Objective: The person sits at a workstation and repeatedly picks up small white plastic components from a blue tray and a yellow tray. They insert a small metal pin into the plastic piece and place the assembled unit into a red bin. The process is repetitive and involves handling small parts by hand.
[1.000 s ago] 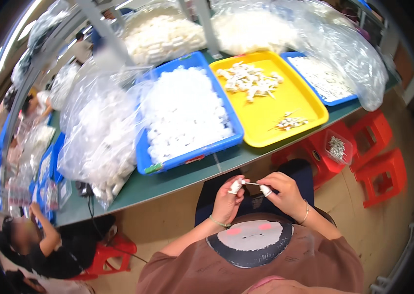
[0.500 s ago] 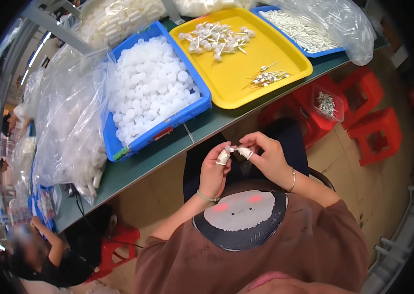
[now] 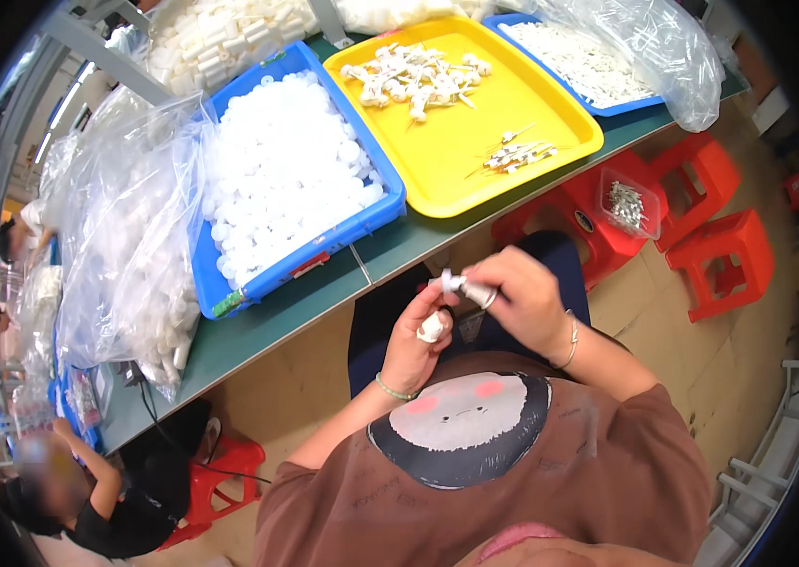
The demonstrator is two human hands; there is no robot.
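one small white piece (image 3: 450,281), with what looks like a rounded head, sits between the fingertips in front of the person's chest, lifted clear of the green surface (image 3: 229,344). the right hand (image 3: 524,291) pinches it narrowly between thumb and fingers, though that hand is blurred. the left hand (image 3: 416,342) is half curled, its fingertips at the near end of the piece; i cannot tell whether they grip it or only steady it. pale wraps cover both thumbs.

the step in hand looks like fitting small parts together by touch, with the right hand pushing or turning. as a judgement, the next move calls for a light, even pinch, with the head kept square to its shaft so that the slim part does not tilt.

near the hands, a smooth yellow tray (image 3: 524,102) carries two heaps: a spiky tangle of round-headed white pieces (image 3: 416,77) and a smaller sheaf of thin pins (image 3: 518,156) with a metallic look. left of it, a deep blue tray (image 3: 352,232) brims with matte, milky round caps (image 3: 286,175). right of it, slim white rods (image 3: 574,61) fill another blue tray. crinkled, glossy clear plastic (image 3: 125,217) wraps pale tube-like parts further left. a clear tub (image 3: 653,227) of shiny metal pins rests on a hard red stool.
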